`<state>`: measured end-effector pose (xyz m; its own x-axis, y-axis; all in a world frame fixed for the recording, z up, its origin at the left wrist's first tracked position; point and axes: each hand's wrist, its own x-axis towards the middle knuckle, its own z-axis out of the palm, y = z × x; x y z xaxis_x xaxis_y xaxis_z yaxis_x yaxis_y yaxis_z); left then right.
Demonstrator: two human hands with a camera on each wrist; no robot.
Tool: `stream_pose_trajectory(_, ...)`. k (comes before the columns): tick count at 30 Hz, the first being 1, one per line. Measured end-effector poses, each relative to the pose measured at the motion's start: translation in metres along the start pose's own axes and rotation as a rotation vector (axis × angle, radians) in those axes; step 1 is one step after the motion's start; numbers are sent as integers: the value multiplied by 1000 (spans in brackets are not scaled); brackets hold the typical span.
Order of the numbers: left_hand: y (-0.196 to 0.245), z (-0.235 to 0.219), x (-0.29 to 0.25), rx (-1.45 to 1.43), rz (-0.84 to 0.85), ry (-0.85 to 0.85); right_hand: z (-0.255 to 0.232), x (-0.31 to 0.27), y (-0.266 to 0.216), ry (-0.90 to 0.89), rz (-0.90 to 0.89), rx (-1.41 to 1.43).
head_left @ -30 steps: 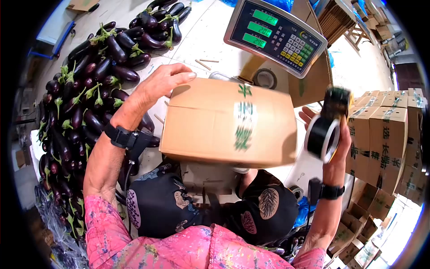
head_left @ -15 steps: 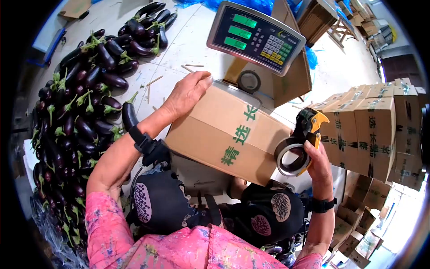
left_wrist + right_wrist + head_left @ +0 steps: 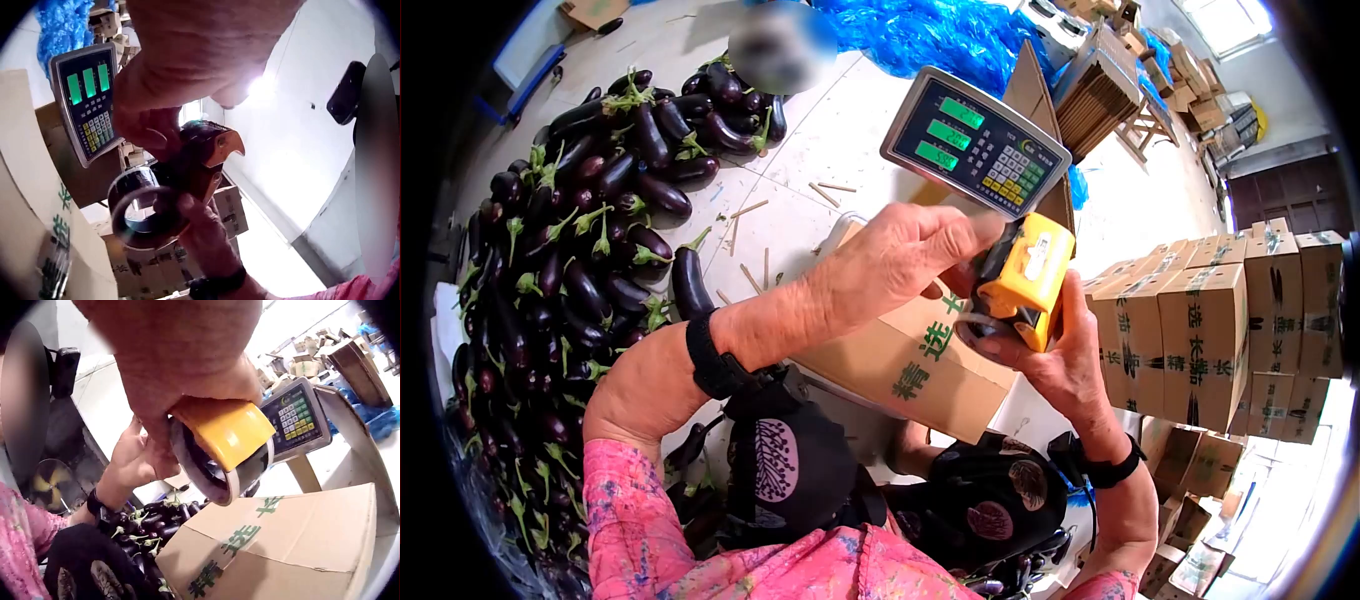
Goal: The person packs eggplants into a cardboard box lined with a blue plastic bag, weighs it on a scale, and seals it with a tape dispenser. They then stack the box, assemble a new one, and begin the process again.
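Note:
A yellow tape dispenser [image 3: 1030,268] with a tape roll [image 3: 199,464] is held above the box by my right hand [image 3: 1065,362], fingers and thumb wrapped round it. My left hand [image 3: 905,258] reaches across, its curled fingers and thumb pinching at the dispenser's dark front end; any tape between them is hidden. From the left wrist view, the left fingers [image 3: 156,134] meet the dark part beside the orange cutter [image 3: 226,147]. Below lies a closed cardboard box [image 3: 880,368] with green characters, partly covered by the left forearm; neither hand touches it.
Eggplants [image 3: 590,260] are heaped on the floor at left. A scale display [image 3: 975,142] stands behind the box, near blue plastic [image 3: 920,35] and flattened cardboard [image 3: 1097,90]. Stacked printed boxes [image 3: 1200,335] stand at right. Short sticks [image 3: 750,209] lie on the floor.
My left hand has left the box's top edge and moved right to the dispenser. My right hand has raised and turned the dispenser, its yellow side now upward. The box rests lower, under the hands.

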<state>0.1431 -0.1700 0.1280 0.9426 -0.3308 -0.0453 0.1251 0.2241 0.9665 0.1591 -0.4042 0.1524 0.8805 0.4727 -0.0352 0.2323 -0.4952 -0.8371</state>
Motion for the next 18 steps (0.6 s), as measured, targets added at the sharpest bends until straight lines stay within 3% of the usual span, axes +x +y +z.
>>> stream_pose_trajectory(3, 3, -13, -10, 50, -67, 32, 11, 7, -5, -5, -43, -121)
stream_pose_trajectory(4, -3, -15, -11, -51, -98, 67, 13, 8, -6, -13, -64, -183)
stream_pose_trajectory(8, -9, -24, -19, -61, -80, 137, 22, 10, -4, -34, -170, -340)
stream_pose_trajectory(16, -57, -42, -29, 209, 112, 339, 37, 13, -22, -161, -39, -426)
stream_pose_trajectory(18, -59, -54, -42, 222, 29, 345, 39, 11, -27, -210, -56, -485)
